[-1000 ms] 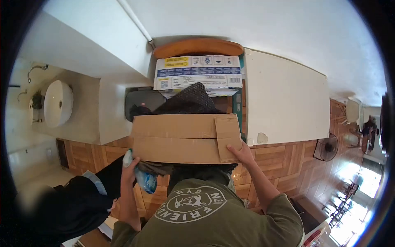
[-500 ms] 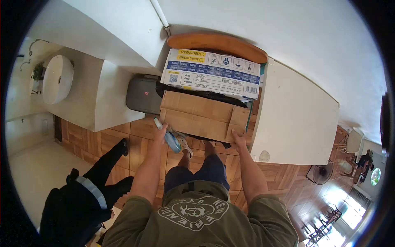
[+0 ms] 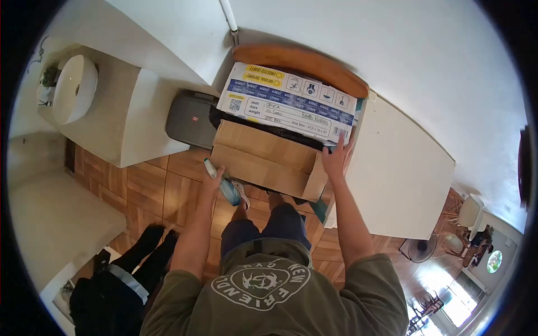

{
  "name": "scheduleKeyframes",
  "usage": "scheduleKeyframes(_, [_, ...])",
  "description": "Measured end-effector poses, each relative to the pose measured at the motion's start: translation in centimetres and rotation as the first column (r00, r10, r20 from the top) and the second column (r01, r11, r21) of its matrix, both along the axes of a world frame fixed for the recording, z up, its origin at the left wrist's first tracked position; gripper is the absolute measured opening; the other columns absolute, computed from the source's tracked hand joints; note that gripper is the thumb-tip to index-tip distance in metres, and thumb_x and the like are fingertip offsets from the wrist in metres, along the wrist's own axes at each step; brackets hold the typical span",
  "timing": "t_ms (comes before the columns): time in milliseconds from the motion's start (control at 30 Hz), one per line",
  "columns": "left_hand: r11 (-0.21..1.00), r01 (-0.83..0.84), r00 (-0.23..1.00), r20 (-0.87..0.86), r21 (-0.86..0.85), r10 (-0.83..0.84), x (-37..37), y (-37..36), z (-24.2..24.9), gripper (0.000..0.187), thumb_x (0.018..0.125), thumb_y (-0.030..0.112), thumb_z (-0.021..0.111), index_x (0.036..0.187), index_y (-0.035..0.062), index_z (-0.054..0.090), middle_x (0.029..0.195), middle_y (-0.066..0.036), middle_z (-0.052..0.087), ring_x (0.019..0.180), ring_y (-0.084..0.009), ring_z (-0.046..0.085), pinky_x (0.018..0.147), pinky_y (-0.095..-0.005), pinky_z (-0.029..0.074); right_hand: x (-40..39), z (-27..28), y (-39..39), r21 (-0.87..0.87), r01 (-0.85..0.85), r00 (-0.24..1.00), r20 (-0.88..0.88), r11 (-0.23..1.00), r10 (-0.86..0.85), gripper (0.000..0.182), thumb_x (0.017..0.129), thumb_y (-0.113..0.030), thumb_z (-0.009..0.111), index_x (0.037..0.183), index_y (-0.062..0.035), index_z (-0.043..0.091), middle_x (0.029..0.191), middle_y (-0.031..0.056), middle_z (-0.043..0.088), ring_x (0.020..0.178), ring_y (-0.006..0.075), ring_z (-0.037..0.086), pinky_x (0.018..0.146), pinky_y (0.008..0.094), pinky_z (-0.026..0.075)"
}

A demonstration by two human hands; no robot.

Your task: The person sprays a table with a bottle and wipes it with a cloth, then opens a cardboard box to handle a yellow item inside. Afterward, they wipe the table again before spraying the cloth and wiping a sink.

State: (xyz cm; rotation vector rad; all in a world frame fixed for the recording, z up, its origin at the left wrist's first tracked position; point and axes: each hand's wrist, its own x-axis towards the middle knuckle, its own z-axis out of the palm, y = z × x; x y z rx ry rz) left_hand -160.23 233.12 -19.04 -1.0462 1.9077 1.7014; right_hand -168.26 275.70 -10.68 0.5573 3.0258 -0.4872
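Observation:
My left hand (image 3: 212, 178) is closed around a translucent blue bottle (image 3: 229, 192), whose pale end sticks out above my fist. This hand is at the lower left corner of a brown cardboard box (image 3: 263, 159). My right hand (image 3: 335, 161) reaches to the right end of a white printed box (image 3: 288, 106), its fingers spread near the barcode and over the gap between the two boxes. Black plastic (image 3: 280, 130) shows in that gap. The white box lies behind the brown one, with handwriting on its label.
A curved brown wooden panel (image 3: 302, 64) stands behind the boxes. To their left is a grey lidded bin (image 3: 191, 119), to their right a white tabletop (image 3: 392, 168). A person in black (image 3: 109, 297) is at lower left. A fan (image 3: 419, 249) stands at right.
My right hand has let go of the brown box's front right corner and moved up to the white box's right end. My left hand still holds the bottle. The person in black has shifted downward in view.

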Motion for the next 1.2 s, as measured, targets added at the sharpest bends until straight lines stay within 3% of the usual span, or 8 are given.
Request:
scheduleKeyframes(200, [0.953, -0.280, 0.959, -0.007, 0.118, 0.283, -0.1, 1.6, 1.1, 0.066, 0.079, 0.043, 0.079, 0.125, 0.0008, 0.055, 0.112, -0.010, 0.061, 0.099, -0.0223, 0.059, 0.084, -0.0377, 0.048, -4.4, -0.4, 3.3, -0.045, -0.111, 0.956, 0.267, 0.993, 0.119, 0.078, 0.084, -0.035, 0.067, 0.146, -0.0017, 0.034, 0.146, 0.0334, 0.031, 0.129, 0.0523, 0.039, 0.107, 0.0527, 0.036])
scheduleKeyframes(367, [0.978, -0.061, 0.998, -0.007, -0.200, 0.061, -0.3, -0.1, 0.7, 0.072, 0.082, 0.030, 0.075, 0.138, -0.0015, 0.041, 0.127, -0.019, 0.054, 0.113, -0.0262, 0.055, 0.093, -0.0384, 0.046, -1.8, 2.3, 3.2, 0.048, -0.229, 0.917, 0.346, 0.972, 0.199, 0.069, 0.085, -0.033, 0.066, 0.142, -0.0012, 0.041, 0.141, 0.0345, 0.038, 0.121, 0.0498, 0.048, 0.100, 0.0520, 0.043])
scheduleKeyframes(467, [0.976, 0.001, 0.996, -0.087, -0.219, -0.021, 0.6, -0.6, 4.5, 0.068, 0.083, 0.018, 0.071, 0.139, -0.0038, 0.040, 0.135, -0.021, 0.052, 0.121, -0.0271, 0.054, 0.099, -0.0367, 0.044, -0.1, 3.0, 0.2, -0.097, -0.443, 0.893, 0.041, 0.891, 0.449, 0.054, 0.085, -0.028, 0.066, 0.130, -0.0006, 0.054, 0.129, 0.0300, 0.053, 0.116, 0.0434, 0.054, 0.095, 0.0485, 0.047])
scheduleKeyframes(700, [0.972, 0.235, 0.785, -0.589, -0.002, -0.191, 4.6, -2.0, 25.2, 0.049, 0.088, 0.002, 0.063, 0.135, 0.0009, 0.048, 0.129, -0.013, 0.056, 0.122, -0.0212, 0.052, 0.104, -0.0382, 0.040, 1.7, 13.0, -15.9, -0.693, -0.641, 0.491, -0.039, 0.330, 0.871, 0.027, 0.089, -0.022, 0.060, 0.106, -0.0018, 0.063, 0.107, 0.0225, 0.064, 0.099, 0.0408, 0.060, 0.086, 0.0470, 0.049])
scheduleKeyframes(800, [0.899, 0.438, 0.782, -0.498, 0.012, -0.375, 5.5, -1.9, 33.3, 0.049, 0.087, 0.002, 0.064, 0.134, 0.0005, 0.049, 0.130, -0.013, 0.056, 0.123, -0.0209, 0.051, 0.105, -0.0375, 0.040, 4.2, 14.7, -21.7, -0.652, -0.751, 0.495, -0.448, 0.108, 0.745, 0.030, 0.086, -0.016, 0.065, 0.112, -0.0031, 0.063, 0.111, 0.0203, 0.062, 0.103, 0.0394, 0.059, 0.091, 0.0460, 0.047])
scheduleKeyframes(933, [0.803, 0.589, 0.691, -0.458, -0.090, -0.559, 5.7, 0.5, 41.1, 0.049, 0.082, 0.003, 0.066, 0.130, 0.0023, 0.054, 0.128, -0.014, 0.056, 0.116, -0.0216, 0.055, 0.098, -0.0359, 0.043, 4.9, 20.5, -23.0, -0.884, -0.440, 0.317, -0.319, -0.159, 0.893, 0.034, 0.084, -0.010, 0.066, 0.117, -0.0031, 0.062, 0.128, 0.0181, 0.055, 0.116, 0.0386, 0.053, 0.096, 0.0469, 0.043])
scheduleKeyframes(1067, [0.738, 0.550, 0.579, -0.458, -0.391, -0.674, 7.8, 2.9, 43.0, 0.051, 0.078, 0.002, 0.067, 0.128, 0.0033, 0.055, 0.124, -0.016, 0.055, 0.111, -0.0285, 0.057, 0.096, -0.0370, 0.044, 8.7, 21.8, -19.3, -0.654, -0.755, 0.313, -0.435, -0.057, 0.844, 0.033, 0.086, -0.006, 0.062, 0.119, -0.0017, 0.061, 0.114, 0.0164, 0.061, 0.108, 0.0310, 0.059, 0.093, 0.0408, 0.045])
scheduleKeyframes(1200, [0.602, 0.644, 0.473, -0.372, -0.473, -0.798, 11.0, 4.1, 40.7, 0.049, 0.077, 0.000, 0.068, 0.125, 0.0035, 0.056, 0.121, -0.017, 0.052, 0.109, -0.0320, 0.057, 0.094, -0.0372, 0.045, 13.8, 24.7, -14.8, -0.803, -0.596, 0.531, -0.381, 0.014, 0.757, 0.022, 0.092, -0.006, 0.054, 0.112, -0.0007, 0.061, 0.099, 0.0159, 0.061, 0.097, 0.0234, 0.059, 0.087, 0.0345, 0.046])
